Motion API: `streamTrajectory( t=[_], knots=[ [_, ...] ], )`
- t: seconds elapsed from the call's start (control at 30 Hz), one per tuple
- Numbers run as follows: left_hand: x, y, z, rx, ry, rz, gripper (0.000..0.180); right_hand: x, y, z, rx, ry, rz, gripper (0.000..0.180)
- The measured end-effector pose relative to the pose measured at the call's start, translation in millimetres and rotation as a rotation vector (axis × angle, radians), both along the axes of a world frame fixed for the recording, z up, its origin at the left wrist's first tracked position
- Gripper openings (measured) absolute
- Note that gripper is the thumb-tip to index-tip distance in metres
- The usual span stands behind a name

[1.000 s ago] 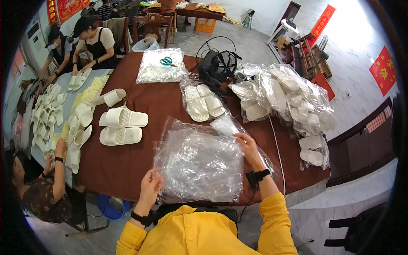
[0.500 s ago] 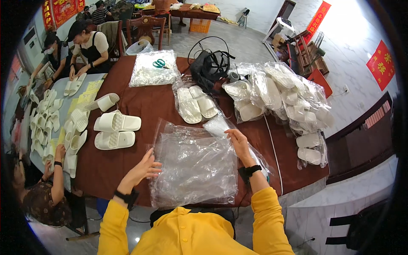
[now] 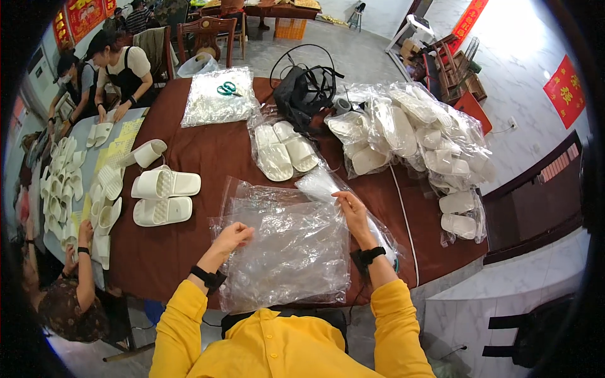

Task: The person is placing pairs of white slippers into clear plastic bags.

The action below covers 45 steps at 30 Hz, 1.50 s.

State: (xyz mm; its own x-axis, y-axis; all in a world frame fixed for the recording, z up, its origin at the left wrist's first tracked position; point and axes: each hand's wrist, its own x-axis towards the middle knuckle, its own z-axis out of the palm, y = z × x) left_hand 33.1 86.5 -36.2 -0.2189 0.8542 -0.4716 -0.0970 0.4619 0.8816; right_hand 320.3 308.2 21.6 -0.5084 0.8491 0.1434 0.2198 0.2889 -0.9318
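Several clear plastic bags (image 3: 287, 264) lie flat in a stack on the brown cloth in front of me. Over their left part, my left hand (image 3: 233, 238) is closed, its fingers drawn together on the film. My right hand (image 3: 353, 214) pinches the bag's upper right corner. Just beyond that hand, more folded clear film (image 3: 318, 188) stretches along the right side. Two white slippers (image 3: 165, 211) lie side by side to the left, unwrapped. Farther off, a bagged pair of white slippers (image 3: 285, 151) rests beyond the bags.
A heap of bagged slippers (image 3: 409, 126) fills the right side. At the back are a black bag (image 3: 305, 88) and green-handled scissors (image 3: 227, 89) on a plastic pack (image 3: 217, 107). Co-workers sit on the left by a grey table (image 3: 82, 201) with loose slippers.
My left hand has moved right from the stack's left edge over the film, and its spread fingers have closed. The right hand stays at the corner. The view has shifted slightly.
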Motion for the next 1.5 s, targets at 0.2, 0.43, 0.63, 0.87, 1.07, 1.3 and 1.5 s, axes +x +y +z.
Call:
streamTrajectory(
  t=[0.2,0.43,0.63,0.87,1.07,1.3,1.5],
  knots=[
    [-21,-8,7,0.225,-0.124,0.349,0.009,-8,-2,-5,-0.040,-0.046,0.002,0.017],
    [-79,-24,26,0.129,0.468,0.460,0.012,3,9,-20,0.396,-0.304,-0.133,0.014],
    [-10,-4,118,0.482,0.756,-0.163,0.030,-9,13,-20,0.541,-0.392,0.035,0.017],
    [40,1,-2,0.226,1.194,-0.478,0.067,-32,-28,12,0.790,-0.504,0.055,0.054],
    [39,11,-23,0.272,1.213,-0.396,0.067,22,-125,-14,0.685,-0.834,0.552,0.083],
    [39,16,-6,0.244,1.264,-0.508,0.066,51,-110,-40,0.545,-0.992,0.534,0.082],
    [79,-26,26,0.456,0.919,-0.638,0.075,53,30,106,0.152,-0.400,0.301,0.032]
  ],
)
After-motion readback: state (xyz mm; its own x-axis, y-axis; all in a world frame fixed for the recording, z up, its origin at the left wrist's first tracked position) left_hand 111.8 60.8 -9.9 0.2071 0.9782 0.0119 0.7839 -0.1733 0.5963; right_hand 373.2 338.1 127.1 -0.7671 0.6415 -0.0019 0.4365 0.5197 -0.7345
